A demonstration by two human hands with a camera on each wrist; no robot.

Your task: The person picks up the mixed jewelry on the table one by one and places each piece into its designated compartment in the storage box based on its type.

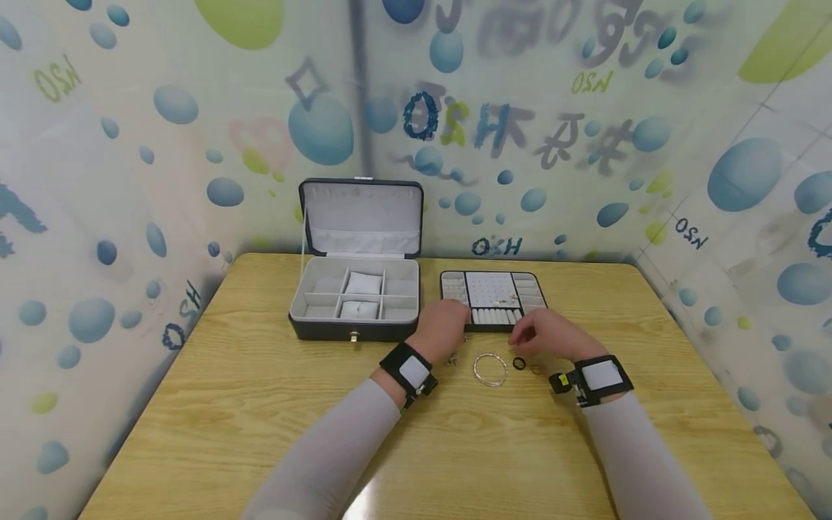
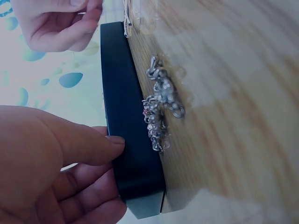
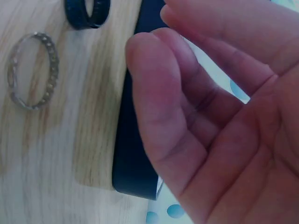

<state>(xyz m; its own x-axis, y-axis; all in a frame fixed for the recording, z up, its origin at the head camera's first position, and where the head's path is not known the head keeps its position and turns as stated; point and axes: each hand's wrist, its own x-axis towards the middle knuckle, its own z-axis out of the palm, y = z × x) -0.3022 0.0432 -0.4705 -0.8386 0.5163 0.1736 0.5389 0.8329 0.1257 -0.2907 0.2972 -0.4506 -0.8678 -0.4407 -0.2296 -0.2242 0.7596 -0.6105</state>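
My left hand [image 1: 444,328] grips the left front corner of a shallow black jewelry tray [image 1: 492,284], its thumb [image 2: 96,144] against the front wall and the fingers round the end. Sparkly silver jewelry pieces [image 2: 163,91] lie on the wood by that wall. Over the tray's right front edge is my right hand [image 1: 552,334], thumb and fingertips drawn together; I cannot tell if something small is between them. Below it lie a black ring [image 1: 518,363] and a small ring with a chain pattern [image 3: 52,70]. A round bangle [image 1: 490,385] rests left of these.
Left of the tray stands a black jewelry box [image 1: 325,331], lid [image 1: 362,209] raised, with pale compartments and cushions [image 1: 364,283] in two of them. Small pieces [image 1: 505,300] sit on the tray's middle panel. A patterned wall [image 1: 383,166] rises behind the wooden table [image 1: 214,404].
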